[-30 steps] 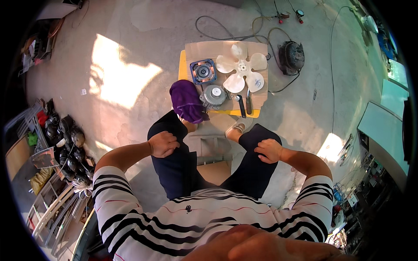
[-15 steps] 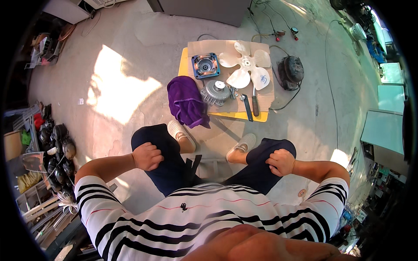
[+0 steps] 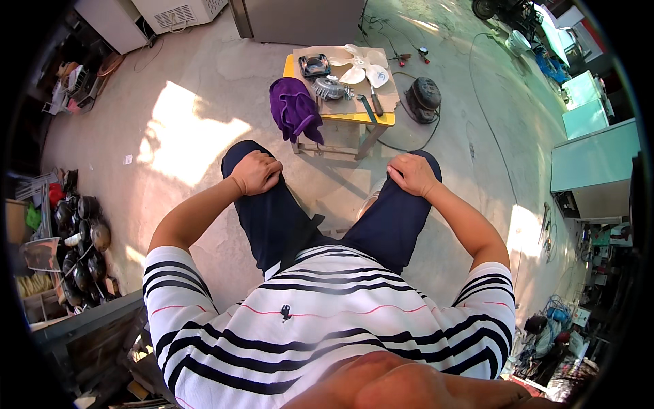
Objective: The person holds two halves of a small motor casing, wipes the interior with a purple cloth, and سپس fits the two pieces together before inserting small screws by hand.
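My left hand rests on my left knee, its fingers laid over the dark blue trousers, with nothing in it. Over the other knee lies my right hand, also holding nothing. Beyond my knees stands a low yellow table covered with cardboard. On it are a blue-framed motor housing with copper windings, a grey finned motor part, a white fan blade, a wrench with a dark green handle and a dark-handled screwdriver. A purple cloth hangs off the table's left corner.
Right of the table, a black compressor sits on the floor with its cable. Gauges with hoses lie farther back. A grey cabinet stands behind. Piled black compressors are at left, a pale green cabinet at right.
The view has tilted, so the table now appears higher and smaller, with its legs showing. Both hands appear higher in the picture, still resting on my legs.
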The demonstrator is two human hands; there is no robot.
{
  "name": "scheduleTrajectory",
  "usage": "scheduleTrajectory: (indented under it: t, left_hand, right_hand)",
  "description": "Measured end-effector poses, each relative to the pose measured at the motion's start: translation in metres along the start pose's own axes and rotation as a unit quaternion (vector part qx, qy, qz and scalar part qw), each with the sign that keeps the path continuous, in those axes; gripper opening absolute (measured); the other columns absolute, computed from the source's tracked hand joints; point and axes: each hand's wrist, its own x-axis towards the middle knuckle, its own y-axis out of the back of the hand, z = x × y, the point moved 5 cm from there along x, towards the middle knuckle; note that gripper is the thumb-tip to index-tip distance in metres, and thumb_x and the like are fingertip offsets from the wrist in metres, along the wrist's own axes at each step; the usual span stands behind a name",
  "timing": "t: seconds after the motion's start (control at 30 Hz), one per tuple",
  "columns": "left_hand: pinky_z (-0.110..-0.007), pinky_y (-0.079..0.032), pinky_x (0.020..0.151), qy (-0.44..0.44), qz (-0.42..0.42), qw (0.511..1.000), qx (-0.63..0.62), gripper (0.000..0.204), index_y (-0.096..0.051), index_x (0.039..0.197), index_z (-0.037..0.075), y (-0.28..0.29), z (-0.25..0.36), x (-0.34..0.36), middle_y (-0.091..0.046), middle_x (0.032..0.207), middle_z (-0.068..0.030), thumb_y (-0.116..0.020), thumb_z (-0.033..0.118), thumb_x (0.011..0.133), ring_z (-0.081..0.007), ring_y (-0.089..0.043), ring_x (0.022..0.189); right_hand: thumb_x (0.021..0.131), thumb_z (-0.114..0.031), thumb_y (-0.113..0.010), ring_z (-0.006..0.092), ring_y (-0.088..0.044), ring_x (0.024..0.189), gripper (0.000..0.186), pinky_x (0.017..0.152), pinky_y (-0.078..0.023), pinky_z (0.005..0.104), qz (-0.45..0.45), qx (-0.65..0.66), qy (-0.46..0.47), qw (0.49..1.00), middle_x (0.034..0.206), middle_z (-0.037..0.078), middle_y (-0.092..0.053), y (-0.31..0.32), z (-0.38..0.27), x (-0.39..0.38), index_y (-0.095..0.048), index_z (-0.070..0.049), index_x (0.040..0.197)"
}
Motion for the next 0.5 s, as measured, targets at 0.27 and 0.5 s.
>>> scheduleTrajectory:
  t: [0.27,0.5]
  left_hand:
    - [-0.042,-0.054,0.065,0.162,0.082,0.983,0.028,0.02,-0.066,0.101,0.007,-0.02,0.031,0.028,-0.069,0.075,-0.0149,-0.058,0.023,0.091,-0.0328,-0.067,0.071]
    - [-0.028,-0.053,0.076,0.312,-0.023,0.811,-0.495,0.02,-0.055,0.119,0.005,-0.089,0.026,0.05,-0.059,0.085,-0.0036,-0.052,0.014,0.101,-0.012,-0.059,0.078]
  right_hand:
    - [0.101,-0.014,-0.047,0.0277,-0.063,0.088,0.02,0.078,-0.05,0.0377,0.363,0.091,-0.226,0.899,0.1,0.015,-0.061,0.021,0.031,-0.013,-0.061,-0.004,0.111]
    - [0.104,-0.009,-0.043,0.0132,-0.062,0.095,0.026,0.082,-0.053,0.0263,0.331,0.528,-0.303,0.721,0.111,0.011,-0.063,-0.015,0.08,0.002,-0.053,0.004,0.125]
